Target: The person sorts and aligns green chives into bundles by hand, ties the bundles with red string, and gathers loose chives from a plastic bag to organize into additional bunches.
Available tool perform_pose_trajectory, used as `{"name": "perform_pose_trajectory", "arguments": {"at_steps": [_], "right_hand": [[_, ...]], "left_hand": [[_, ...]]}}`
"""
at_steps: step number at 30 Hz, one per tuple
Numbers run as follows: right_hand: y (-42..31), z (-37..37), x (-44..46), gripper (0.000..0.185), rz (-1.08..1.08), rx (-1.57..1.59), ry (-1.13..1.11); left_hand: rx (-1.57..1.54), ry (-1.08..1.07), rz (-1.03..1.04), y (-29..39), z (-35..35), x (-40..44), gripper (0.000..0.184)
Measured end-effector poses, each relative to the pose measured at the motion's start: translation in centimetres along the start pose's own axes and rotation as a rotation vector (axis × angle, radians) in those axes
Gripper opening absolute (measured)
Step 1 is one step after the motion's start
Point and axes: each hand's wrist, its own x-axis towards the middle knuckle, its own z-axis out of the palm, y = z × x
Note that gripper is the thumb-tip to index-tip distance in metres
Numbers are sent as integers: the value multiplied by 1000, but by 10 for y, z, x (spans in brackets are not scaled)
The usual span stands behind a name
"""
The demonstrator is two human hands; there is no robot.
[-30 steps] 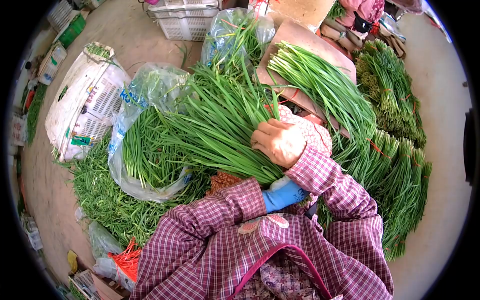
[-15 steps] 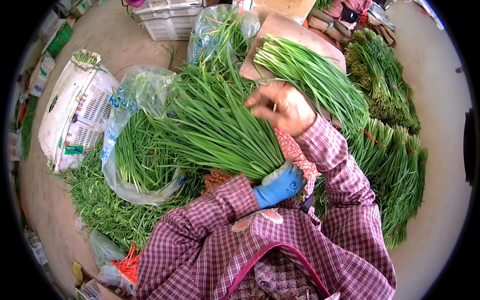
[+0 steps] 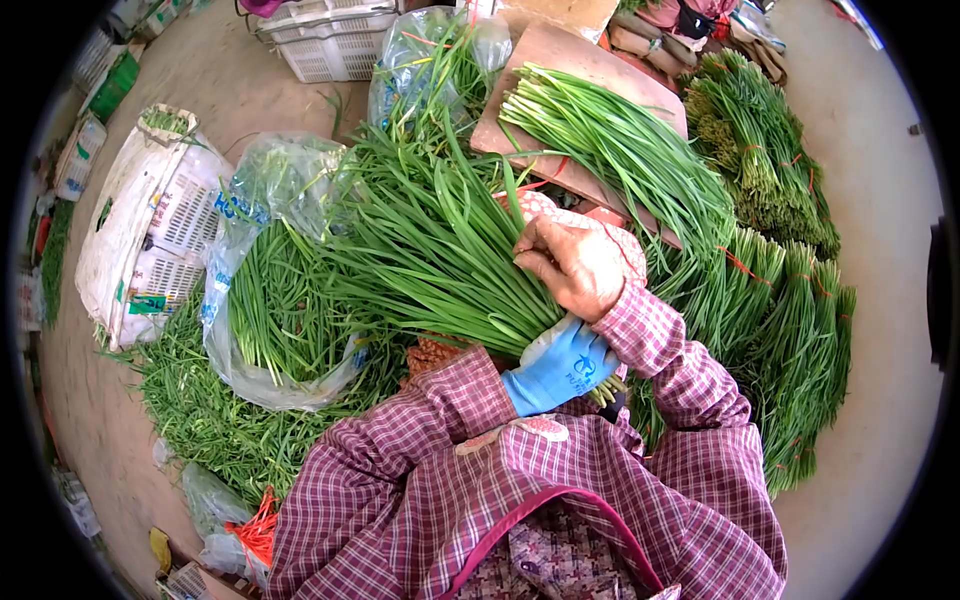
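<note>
Evidently, the green-leaf bunch (image 3: 450,260) lies across the person's front, its stem ends wrapped by the gloved left hand (image 3: 570,368); the bare right hand (image 3: 580,265) is narrowed, fingers curled at the bunch's edge; whether it pinches a leaf cannot be told; the bunch is judged light, limber and easily bruised, slippery if damp; best hold is at the firmer stems; beyond, a board (image 3: 570,55) bears a loose bundle (image 3: 630,150); tied bundles (image 3: 800,320) stand right; a plastic bag (image 3: 300,395) and floor (image 3: 270,105) lie left.
</note>
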Motion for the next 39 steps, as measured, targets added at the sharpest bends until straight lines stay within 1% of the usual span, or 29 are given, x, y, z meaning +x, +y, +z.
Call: {"name": "perform_pose_trajectory", "arguments": {"at_steps": [3, 5, 7, 8, 9, 11, 12, 13, 14, 15, 16, 17, 19, 20, 21, 22, 23, 24, 26, 27, 28, 30, 31, 33, 34, 35, 36, 37, 39], "right_hand": [[0, 9, 5, 14, -36, 38, 103], [-5, 7, 15, 13, 1, 129, 242], [-13, -7, 32, 13, 156, 394, 308], [-9, -11, 43, 12, 124, 582, 352], [-12, -17, 52, 19, 88, 456, 361], [8, -16, 69, 32, -97, 417, 243], [4, -23, 69, 44, -87, 324, 141], [0, -25, 68, 66, -165, 262, 119], [-4, -21, 69, 85, -218, 410, 92], [-9, -12, 71, 104, -271, 561, 62], [-16, -3, 74, 113, -368, 487, 104], [-24, 5, 80, 123, -463, 409, 146], [-51, 12, 91, 135, -581, 318, 262], [-60, 11, 100, 138, -624, 254, 382], [-69, 6, 108, 141, -665, 191, 499], [-76, -4, 117, 139, -681, 255, 578], [-80, -16, 121, 139, -684, 253, 582], [-84, -31, 121, 130, -645, 374, 660], [-85, -77, 114, 109, -671, 199, 853], [-84, -112, 103, 98, -726, -102, 955], [-85, -140, 96, 75, -774, -297, 989], [-76, -178, 74, 62, -739, -646, 1019], [-68, -192, 62, 73, -657, -794, 1018], [-61, -202, 38, 75, -303, -1006, 818], [-47, -207, 35, 69, -275, -1042, 770], [-25, -209, 34, 72, -210, -1050, 702], [-2, -206, 34, 76, -197, -1013, 661], [21, -201, 36, 79, -185, -977, 621], [61, -185, 41, 83, -19, -889, 493]], "left_hand": [[-20, 3, -72, -6, -13, 5, 16], [69, -121, -82, -7, -19, 9, 12], [-133, -14, -47, -9, -21, 8, 8], [-123, -30, -64, -9, -23, 6, 4], [37, -5, -94, -10, -32, 7, 14], [-112, 89, -171, -39, -71, 16, 26], [-264, 156, -276, -58, -96, 22, 27], [-415, 220, -383, -75, -119, 29, 28], [-614, 385, -583, -85, -136, 40, 26], [-452, 433, -568, -100, -159, 44, 24], [-425, 510, -551, -111, -177, 53, 22], [-620, 573, -684, -113, -195, 64, 20], [-576, 637, -575, -114, -220, 94, 20], [-619, 573, -535, -117, -229, 102, 31], [-885, 765, -598, -115, -226, 116, 36], [-1139, 1000, -619, -112, -223, 129, 42], [-1023, 861, -495, -114, -233, 141, 38], [-730, 691, -289, -117, -240, 153, 34], [-350, 587, 64, -121, -247, 179, 29], [-411, 624, 138, -125, -243, 191, 28], [-468, 656, 215, -128, -239, 203, 27], [-1019, 664, 87, -117, -210, 219, 26], [-1291, 651, 18, -112, -192, 228, 25], [-2067, 612, -230, -113, -157, 248, 28], [-2127, 540, -290, -119, -134, 251, 29], [-2132, 629, -403, -123, -108, 255, 25], [-2152, 621, -412, -130, -86, 253, 27], [-2207, 677, -563, -137, -61, 250, 26], [-2333, 710, -668, -159, -18, 242, 19]]}}
